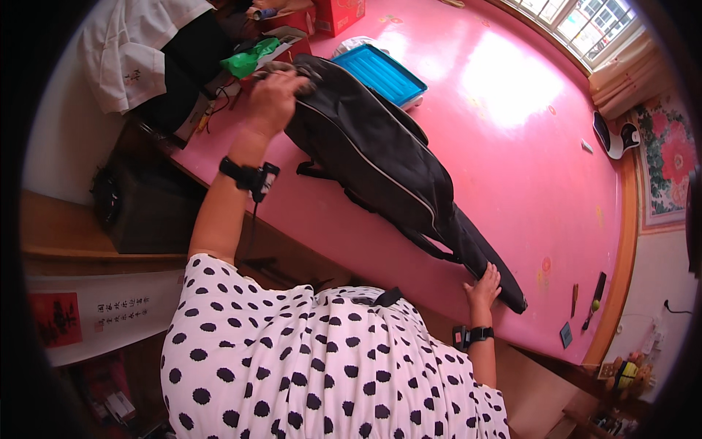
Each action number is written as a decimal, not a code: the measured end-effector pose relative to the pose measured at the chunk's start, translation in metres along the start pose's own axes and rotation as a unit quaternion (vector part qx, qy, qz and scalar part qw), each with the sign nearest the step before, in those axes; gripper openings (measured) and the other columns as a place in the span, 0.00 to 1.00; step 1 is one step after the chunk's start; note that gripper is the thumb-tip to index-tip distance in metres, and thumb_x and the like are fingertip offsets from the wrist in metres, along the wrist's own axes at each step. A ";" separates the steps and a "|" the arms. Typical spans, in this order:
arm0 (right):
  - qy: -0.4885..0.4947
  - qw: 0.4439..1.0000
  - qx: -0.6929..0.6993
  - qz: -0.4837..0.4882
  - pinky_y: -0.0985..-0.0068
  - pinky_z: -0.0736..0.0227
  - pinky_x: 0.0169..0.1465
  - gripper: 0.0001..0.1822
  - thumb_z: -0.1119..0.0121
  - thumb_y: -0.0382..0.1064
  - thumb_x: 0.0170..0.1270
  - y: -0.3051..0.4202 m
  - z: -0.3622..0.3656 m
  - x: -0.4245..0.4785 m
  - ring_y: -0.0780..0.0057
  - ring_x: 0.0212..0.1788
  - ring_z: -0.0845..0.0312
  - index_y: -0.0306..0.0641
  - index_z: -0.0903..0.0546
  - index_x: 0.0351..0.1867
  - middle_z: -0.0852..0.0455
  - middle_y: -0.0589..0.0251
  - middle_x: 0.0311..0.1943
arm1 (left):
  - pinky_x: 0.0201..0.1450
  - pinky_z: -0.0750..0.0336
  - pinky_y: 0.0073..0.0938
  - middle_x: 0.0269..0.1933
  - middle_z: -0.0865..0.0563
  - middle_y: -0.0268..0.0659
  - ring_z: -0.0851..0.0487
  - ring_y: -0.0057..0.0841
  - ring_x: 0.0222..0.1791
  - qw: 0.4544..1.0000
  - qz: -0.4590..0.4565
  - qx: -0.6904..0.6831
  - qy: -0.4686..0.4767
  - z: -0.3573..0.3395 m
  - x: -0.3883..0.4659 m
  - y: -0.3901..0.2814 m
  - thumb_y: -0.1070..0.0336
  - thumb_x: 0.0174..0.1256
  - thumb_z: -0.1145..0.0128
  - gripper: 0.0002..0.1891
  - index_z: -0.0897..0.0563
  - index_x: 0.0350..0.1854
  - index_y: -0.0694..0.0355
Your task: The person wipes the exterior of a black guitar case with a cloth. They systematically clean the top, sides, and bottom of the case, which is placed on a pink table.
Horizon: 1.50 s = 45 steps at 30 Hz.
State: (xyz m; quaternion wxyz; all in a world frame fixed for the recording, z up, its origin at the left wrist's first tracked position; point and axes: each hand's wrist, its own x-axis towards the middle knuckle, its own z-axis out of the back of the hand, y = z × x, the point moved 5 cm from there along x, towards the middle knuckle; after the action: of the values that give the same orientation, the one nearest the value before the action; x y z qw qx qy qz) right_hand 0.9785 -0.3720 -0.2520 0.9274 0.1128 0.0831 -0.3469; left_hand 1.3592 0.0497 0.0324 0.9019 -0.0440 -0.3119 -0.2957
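A black guitar-shaped gig bag [378, 142] with pale piping lies diagonally across a pink-covered surface [510, 181]. At its wide end my left hand [274, 99] grips a dark, crumpled cloth [301, 74], slightly blurred, against the bag's upper edge. My right hand [483, 288] rests on the narrow neck end of the bag, fingers spread over its near edge. Black straps [428, 246] hang along the near side of the bag. Both wrists wear black bands with small devices.
A blue plastic tray [378, 74] stands just behind the bag. Green plastic [249, 57] and red boxes [340, 16] lie at the upper left, near draped white clothing [131, 49]. On the right are a small grey-blue card [565, 335] and a dark strap-like item [598, 293].
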 end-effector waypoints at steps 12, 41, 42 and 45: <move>-0.014 1.000 -0.014 0.011 0.40 0.46 0.65 0.49 0.26 0.41 0.44 -0.025 -0.020 0.029 0.58 0.72 0.50 0.46 0.42 0.68 0.41 0.61 0.69 | 0.60 0.32 0.38 0.56 0.19 0.38 0.25 0.34 0.59 0.997 -0.055 -0.050 0.021 -0.044 0.016 -0.078 0.70 0.57 0.49 0.16 0.18 0.48 0.52; -0.186 0.892 0.229 0.344 0.41 0.55 0.67 0.48 0.24 0.45 0.39 0.201 0.165 -0.050 0.48 0.73 0.55 0.47 0.35 0.66 0.45 0.52 0.71 | 0.60 0.38 0.38 0.58 0.21 0.39 0.26 0.35 0.60 0.990 -0.042 -0.134 -0.004 0.063 -0.050 -0.150 0.73 0.50 0.42 0.20 0.18 0.49 0.54; -0.200 0.887 0.223 0.351 0.40 0.55 0.67 0.51 0.22 0.46 0.35 0.207 0.175 -0.047 0.46 0.74 0.58 0.48 0.36 0.67 0.49 0.50 0.72 | 0.60 0.38 0.38 0.58 0.21 0.38 0.26 0.35 0.61 0.985 -0.071 -0.156 0.003 0.067 -0.051 -0.159 0.72 0.50 0.42 0.20 0.17 0.49 0.54; -0.209 0.885 0.222 0.351 0.40 0.56 0.67 0.54 0.21 0.47 0.31 0.219 0.206 -0.037 0.44 0.74 0.58 0.51 0.37 0.67 0.50 0.50 0.72 | 0.60 0.33 0.37 0.57 0.20 0.37 0.25 0.36 0.60 0.958 -0.138 -0.248 0.040 0.077 -0.045 -0.172 0.75 0.49 0.41 0.18 0.16 0.45 0.56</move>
State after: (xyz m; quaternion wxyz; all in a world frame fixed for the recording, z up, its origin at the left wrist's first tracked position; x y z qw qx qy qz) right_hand 1.1117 -0.2430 -0.0125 0.9353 0.2620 -0.2369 -0.0231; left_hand 1.1927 -0.0487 0.0492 0.8251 -0.2111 -0.1950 -0.4865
